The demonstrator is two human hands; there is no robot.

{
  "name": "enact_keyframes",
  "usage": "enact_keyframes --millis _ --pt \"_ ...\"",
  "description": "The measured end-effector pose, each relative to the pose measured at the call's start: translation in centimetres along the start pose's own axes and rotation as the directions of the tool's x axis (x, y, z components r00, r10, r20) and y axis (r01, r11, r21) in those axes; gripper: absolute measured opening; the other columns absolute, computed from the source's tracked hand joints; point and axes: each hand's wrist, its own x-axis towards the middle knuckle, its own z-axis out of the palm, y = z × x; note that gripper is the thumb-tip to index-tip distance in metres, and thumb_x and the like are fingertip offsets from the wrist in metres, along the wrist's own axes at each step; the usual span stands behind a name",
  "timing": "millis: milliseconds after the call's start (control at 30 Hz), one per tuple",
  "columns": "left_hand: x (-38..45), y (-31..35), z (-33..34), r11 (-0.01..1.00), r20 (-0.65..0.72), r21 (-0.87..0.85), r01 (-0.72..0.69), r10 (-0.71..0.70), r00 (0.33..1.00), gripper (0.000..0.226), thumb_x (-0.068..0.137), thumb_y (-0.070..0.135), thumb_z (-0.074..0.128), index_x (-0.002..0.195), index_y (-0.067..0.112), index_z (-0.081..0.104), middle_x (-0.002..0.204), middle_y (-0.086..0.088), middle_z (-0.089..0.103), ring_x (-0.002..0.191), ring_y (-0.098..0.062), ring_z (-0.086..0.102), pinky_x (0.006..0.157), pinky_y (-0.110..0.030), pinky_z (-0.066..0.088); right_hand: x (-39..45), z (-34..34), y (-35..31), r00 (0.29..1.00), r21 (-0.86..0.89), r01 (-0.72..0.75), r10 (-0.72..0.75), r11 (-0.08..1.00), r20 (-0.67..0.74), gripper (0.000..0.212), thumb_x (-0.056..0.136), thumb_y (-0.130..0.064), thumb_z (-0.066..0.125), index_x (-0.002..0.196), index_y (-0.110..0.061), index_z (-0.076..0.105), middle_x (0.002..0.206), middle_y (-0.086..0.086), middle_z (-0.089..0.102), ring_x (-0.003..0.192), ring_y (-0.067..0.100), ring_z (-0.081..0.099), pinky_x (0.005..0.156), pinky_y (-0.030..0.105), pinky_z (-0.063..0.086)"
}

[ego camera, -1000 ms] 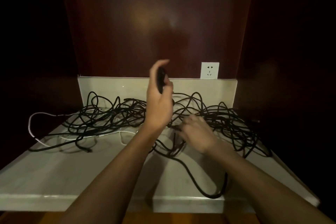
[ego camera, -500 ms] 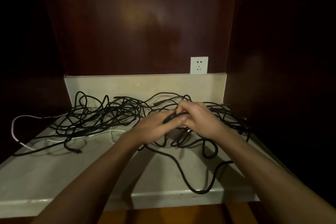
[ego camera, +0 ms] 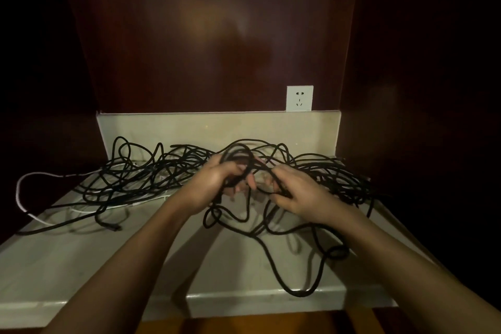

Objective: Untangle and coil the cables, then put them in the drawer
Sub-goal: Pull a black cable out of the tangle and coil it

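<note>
We were barely started: our left hand (ego camera: 217, 184) gripped a small coil (ego camera: 238, 156) of black cable, our right hand (ego camera: 295, 195) pinched the strand feeding it, while the black tangle (ego camera: 141, 173) and a white cable (ego camera: 20, 184) sprawled loose over the stone counter (ego camera: 67, 266). No drawer was visible.

surface: pale beige stone countertop (ego camera: 81, 266) with low matching backsplash; set in dark wood niche
on it: tangled heap of thin black cables (ego camera: 141, 176) across the back; one loop reaching the front edge
also: thin white cable (ego camera: 35, 175) at left, partly under the black cables
</note>
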Motion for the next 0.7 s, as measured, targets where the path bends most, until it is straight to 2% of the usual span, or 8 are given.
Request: enact_keyframes --millis 100,167,333,433,533,567,633,700 --pt "0.4 0.6 -0.3 0.990 -0.084 -0.124 -0.069 0.058 0.995 0.039 0.081 0.017 0.048 0.110 0.016 0.075 0.091 -0.013 0.069 0.068 -0.015 0.051 0.055 -0.024 0.037 -0.3 1.1 1.5 0.995 -0.113 -0.068 0.060 0.991 -0.078 0.016 0.089 -0.017 0.063 0.103 -0.014 0.059 0.104 -0.002 0.051 0.099 0.019 0.047 0.083 0.033 0.039" --pt "0.7 1.4 0.1 0.956 -0.131 -0.264 -0.131 0.099 0.986 0.041 0.079 0.013 0.046 0.110 0.011 0.074 0.099 -0.018 0.070 0.069 -0.016 0.052 0.055 -0.024 0.034 -0.3 2.1 2.5 0.984 -0.220 -0.121 0.088 0.968 -0.155 0.015 0.088 -0.018 0.063 0.102 -0.015 0.060 0.105 0.002 0.054 0.097 0.022 0.049 0.080 0.037 0.043" --pt "0.4 4.0 -0.1 0.753 -0.294 -0.572 -0.325 0.182 0.938 0.043 0.080 0.010 0.043 0.119 0.001 0.060 0.106 -0.022 0.071 0.067 -0.011 0.050 0.052 -0.018 0.033 -0.9 3.1 6.3 0.954 -0.363 -0.266 0.190 0.893 -0.231 0.018 0.090 -0.027 0.066 0.103 -0.016 0.062 0.104 0.004 0.057 0.097 0.027 0.055 0.079 0.038 0.042" --pt "-0.2 4.9 -0.5 0.710 -0.376 -0.590 -0.384 0.179 0.909 0.040 0.084 0.011 0.036 0.115 0.003 0.059 0.096 -0.023 0.072 0.064 -0.012 0.049 0.050 -0.019 0.033 -0.4 2.3 7.0 0.915 -0.381 -0.404 0.366 0.831 -0.171 0.029 0.096 -0.037 0.057 0.119 -0.021 0.058 0.121 0.000 0.055 0.114 0.022 0.048 0.091 0.035 0.035" --pt "-0.3 4.1 0.7 0.761 -0.381 -0.576 -0.297 0.071 0.922 0.037 0.096 0.011 0.028 0.109 0.003 0.062 0.092 -0.026 0.071 0.064 -0.015 0.045 0.048 -0.019 0.032 2.1 2.0 3.7 0.955 -0.383 -0.294 0.248 0.876 -0.165 0.027 0.096 -0.039 0.057 0.117 -0.022 0.059 0.121 -0.001 0.059 0.117 0.021 0.047 0.095 0.035 0.035" --pt "-0.2 3.7 1.1 0.767 -0.388 -0.581 -0.272 0.032 0.921 0.036 0.097 0.012 0.029 0.106 0.004 0.063 0.091 -0.026 0.070 0.064 -0.015 0.044 0.047 -0.019 0.032 2.7 1.9 2.0 0.962 -0.316 -0.236 0.175 0.919 -0.209 0.023 0.096 -0.039 0.057 0.106 -0.020 0.062 0.108 0.000 0.063 0.107 0.021 0.053 0.091 0.036 0.038" --pt "-0.2 2.9 1.7 0.788 -0.414 -0.564 -0.249 -0.009 0.910 0.034 0.099 0.016 0.030 0.105 0.006 0.062 0.089 -0.024 0.071 0.061 -0.015 0.042 0.047 -0.020 0.029 3.2 1.8 -0.8 0.951 0.038 -0.197 0.201 0.980 -0.235 0.036 0.097 -0.042 0.056 0.076 -0.013 0.058 0.070 0.001 0.058 0.072 0.022 0.056 0.072 0.038 0.043" --pt "-0.4 2.2 1.8 0.845 -0.456 -0.489 -0.216 -0.036 0.889 0.035 0.101 0.021 0.032 0.111 0.009 0.063 0.090 -0.020 0.072 0.058 -0.012 0.037 0.047 -0.019 0.025 2.6 1.2 -2.5 0.925 0.489 -0.177 0.314 0.854 -0.213 0.053 0.091 -0.050 0.061 0.065 -0.007 0.045 0.056 0.006 0.039 0.052 0.021 0.040 0.056 0.037 0.036"
